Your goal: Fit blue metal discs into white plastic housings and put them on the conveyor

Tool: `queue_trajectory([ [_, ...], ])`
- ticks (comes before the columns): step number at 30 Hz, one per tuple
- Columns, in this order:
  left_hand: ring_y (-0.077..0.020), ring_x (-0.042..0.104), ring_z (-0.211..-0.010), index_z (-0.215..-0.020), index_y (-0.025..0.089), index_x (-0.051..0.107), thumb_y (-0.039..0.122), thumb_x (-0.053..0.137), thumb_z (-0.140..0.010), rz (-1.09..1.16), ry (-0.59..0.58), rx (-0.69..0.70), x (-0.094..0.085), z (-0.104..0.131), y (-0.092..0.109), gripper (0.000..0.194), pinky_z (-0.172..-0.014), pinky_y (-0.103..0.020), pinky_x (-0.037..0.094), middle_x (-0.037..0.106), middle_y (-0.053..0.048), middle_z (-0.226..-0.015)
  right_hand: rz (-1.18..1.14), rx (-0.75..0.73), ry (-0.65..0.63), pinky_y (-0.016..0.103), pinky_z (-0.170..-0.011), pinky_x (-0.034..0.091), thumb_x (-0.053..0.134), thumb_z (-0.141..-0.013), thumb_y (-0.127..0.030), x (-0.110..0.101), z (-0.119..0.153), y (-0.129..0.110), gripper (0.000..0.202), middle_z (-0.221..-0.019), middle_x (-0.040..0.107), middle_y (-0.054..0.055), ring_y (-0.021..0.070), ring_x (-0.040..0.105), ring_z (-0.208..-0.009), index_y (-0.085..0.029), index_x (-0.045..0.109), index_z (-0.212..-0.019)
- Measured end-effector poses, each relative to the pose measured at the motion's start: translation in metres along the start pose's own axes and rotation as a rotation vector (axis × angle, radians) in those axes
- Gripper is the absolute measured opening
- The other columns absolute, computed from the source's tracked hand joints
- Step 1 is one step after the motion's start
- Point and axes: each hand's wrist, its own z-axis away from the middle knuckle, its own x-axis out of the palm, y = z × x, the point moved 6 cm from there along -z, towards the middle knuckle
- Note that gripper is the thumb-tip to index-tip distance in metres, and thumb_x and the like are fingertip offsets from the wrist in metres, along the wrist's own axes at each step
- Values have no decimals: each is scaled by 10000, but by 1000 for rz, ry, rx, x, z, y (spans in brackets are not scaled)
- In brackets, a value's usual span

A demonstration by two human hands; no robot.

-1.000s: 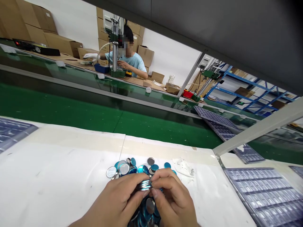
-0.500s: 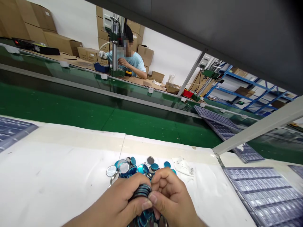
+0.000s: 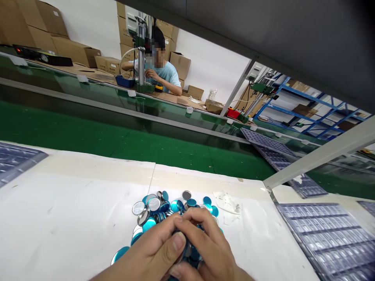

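Observation:
My left hand (image 3: 155, 249) is closed around a stack of small round metal discs (image 3: 186, 251), mostly hidden by my fingers. Over the same stack curls my right hand (image 3: 212, 242), its fingertips meeting the left ones and its thumb low down near the front. Beyond and under both hands lies a loose pile of round discs (image 3: 154, 204), some silver, some faced in shiny blue. One blue-faced disc (image 3: 120, 254) rests apart from the others beside my left forearm.
A crumpled white scrap (image 3: 227, 203) lies right of the pile. Clear plastic compartment trays (image 3: 331, 234) stand at right, another tray (image 3: 20, 160) at left. A green conveyor (image 3: 117, 134) runs behind the white table. Across it, a person (image 3: 166, 76) works at a press (image 3: 141, 66).
My right hand has shifted from pinching at the stack's end to wrapping over it, and the stack is now largely covered. Across the conveyor, the person's gloved hand has moved toward the press.

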Motion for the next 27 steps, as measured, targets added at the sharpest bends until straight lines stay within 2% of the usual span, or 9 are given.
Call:
queue_trajectory([
  [4,-78,205,-493,-1194,200,575,658,530,-890,105,-18,-31,2,1,-9,551,-445,-226,142,294,90,-602,-3,-37,4,397,-866,560,564,-950,-308,-2,2,0,426,-1132,559,111,268,607,-1017,-251,515,-1369],
  [11,-71,191,-517,-1257,230,583,582,598,-891,210,-70,-58,6,2,-2,507,-465,-224,100,337,63,-674,44,-50,30,449,-864,544,576,-955,-351,-7,1,-4,376,-1150,556,125,286,615,-1007,-242,547,-1313],
  [13,-73,192,-506,-1217,217,608,555,591,-902,220,-68,-64,3,1,-3,463,-459,-221,95,344,61,-655,59,-56,31,462,-887,533,565,-969,-372,-8,0,-5,358,-1133,576,121,282,621,-1000,-245,548,-1304],
  [19,-76,342,-505,-950,150,690,508,704,-827,219,-105,-70,-8,-3,-9,379,-489,-198,256,449,40,-599,69,-145,111,457,-871,528,479,-1004,-414,-11,-5,-12,340,-1048,595,112,258,622,-927,-217,542,-1274],
  [23,-66,369,-480,-945,125,706,495,756,-790,242,-77,-90,-12,-4,-14,404,-488,-195,272,489,38,-571,69,-168,140,444,-838,536,472,-1004,-440,-11,-6,-14,339,-1026,598,112,251,628,-897,-211,565,-1236],
  [27,-65,385,-471,-943,130,704,513,791,-754,265,-81,-105,-11,-3,-16,436,-481,-195,265,500,44,-551,62,-162,118,436,-847,541,525,-984,-431,-11,-7,-12,313,-1037,596,111,255,629,-926,-214,559,-1207],
])
